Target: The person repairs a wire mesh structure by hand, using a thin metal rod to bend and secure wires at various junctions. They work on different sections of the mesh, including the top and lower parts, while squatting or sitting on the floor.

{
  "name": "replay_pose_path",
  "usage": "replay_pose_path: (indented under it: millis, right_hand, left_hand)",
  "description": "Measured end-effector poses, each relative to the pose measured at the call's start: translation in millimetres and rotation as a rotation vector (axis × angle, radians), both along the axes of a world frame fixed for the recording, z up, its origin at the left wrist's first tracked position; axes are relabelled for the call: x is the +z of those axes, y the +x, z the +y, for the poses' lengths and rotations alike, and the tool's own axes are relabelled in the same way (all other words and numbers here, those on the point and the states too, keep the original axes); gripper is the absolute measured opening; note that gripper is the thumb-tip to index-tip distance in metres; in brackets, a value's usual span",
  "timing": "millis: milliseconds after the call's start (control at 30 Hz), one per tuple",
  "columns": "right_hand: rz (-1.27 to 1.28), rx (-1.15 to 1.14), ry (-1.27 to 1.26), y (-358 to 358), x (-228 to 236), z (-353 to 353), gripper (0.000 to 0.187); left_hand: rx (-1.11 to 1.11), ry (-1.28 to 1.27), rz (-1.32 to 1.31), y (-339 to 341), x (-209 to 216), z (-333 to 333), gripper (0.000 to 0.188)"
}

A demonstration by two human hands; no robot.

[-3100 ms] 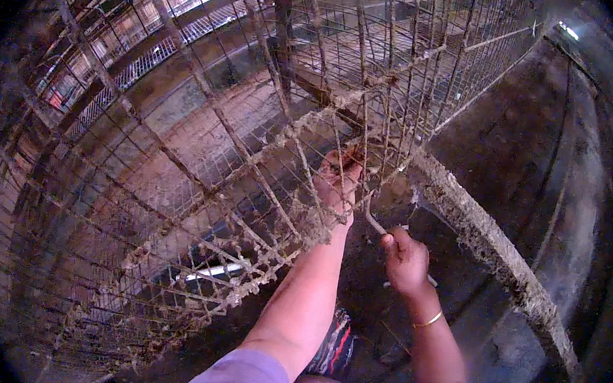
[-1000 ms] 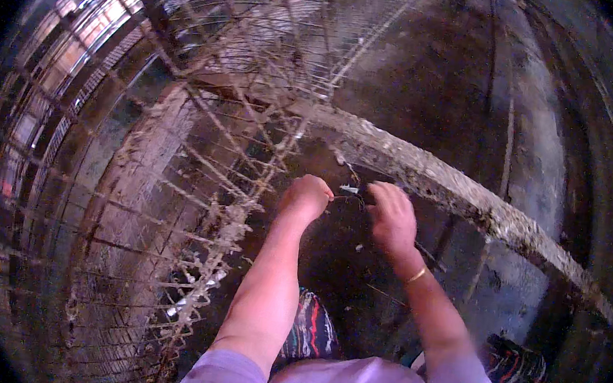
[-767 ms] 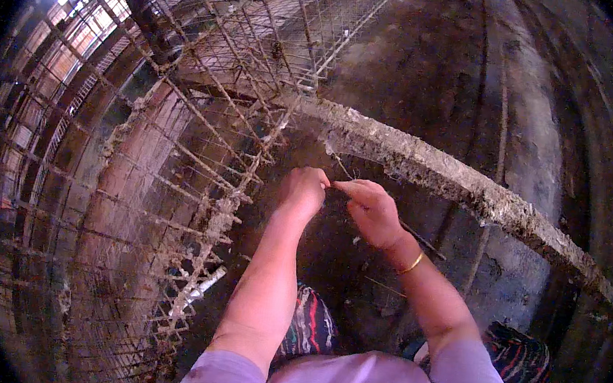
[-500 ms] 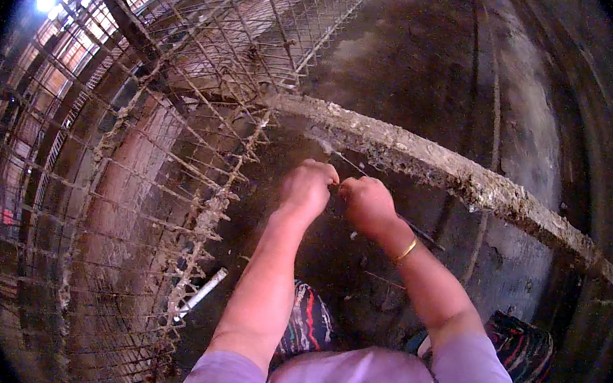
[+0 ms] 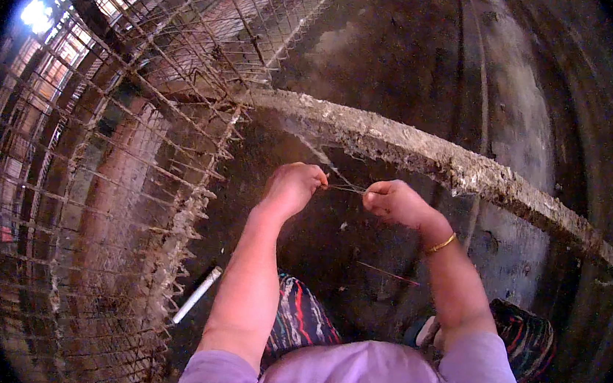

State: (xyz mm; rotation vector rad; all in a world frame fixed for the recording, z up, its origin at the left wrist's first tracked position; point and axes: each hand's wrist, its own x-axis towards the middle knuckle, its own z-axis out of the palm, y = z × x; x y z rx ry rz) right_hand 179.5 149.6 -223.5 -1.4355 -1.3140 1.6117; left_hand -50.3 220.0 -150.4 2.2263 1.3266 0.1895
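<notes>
A thin pale strand (image 5: 345, 188), wire or string, stretches between my two hands at the middle of the view. My left hand (image 5: 292, 190) pinches one end with its fingertips. The other end is in the closed fingers of my right hand (image 5: 400, 203), whose wrist wears a yellow bangle. Beyond them, a slim stick (image 5: 314, 150) slants down toward my right fingers. Whether that hand also holds the stick, I cannot tell. Both hands are held in front of a dirt-crusted beam (image 5: 407, 142).
Rusty, dirt-caked wire mesh cages (image 5: 153, 177) fill the left side, with jagged wire ends facing my left arm. A white tube (image 5: 197, 295) lies by the mesh. A thin reddish stick (image 5: 387, 273) is on the dark floor (image 5: 378, 58).
My hands have moved apart, the left one leftward and the right one rightward, and the strand now shows between them. The view has shifted slightly.
</notes>
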Motion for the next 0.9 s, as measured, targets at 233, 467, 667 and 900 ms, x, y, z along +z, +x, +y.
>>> replay_pose_path:
  millis: [233, 467, 667, 900]
  right_hand:
    - [-0.116, -0.295, -0.101, 51.1, -38.4, -25.6, 0.021]
    - [-1.364, -0.518, 0.236, 187.8, -150.2, -83.9, 0.024]
    - [-1.391, -0.509, 0.26, 108.0, -136.3, -36.4, 0.041]
    - [-0.141, -0.384, 0.348, -19.7, -49.8, -14.7, 0.033]
  left_hand:
    - [-0.011, -0.121, 0.126, 8.1, -19.5, 4.4, 0.019]
    - [0.269, -0.04, 0.108, -22.5, -40.9, 32.1, 0.017]
    - [0.206, -0.074, 0.152, 10.5, -19.2, 17.2, 0.015]
    - [0.199, -0.248, -0.122, 4.5, -28.6, 19.2, 0.016]
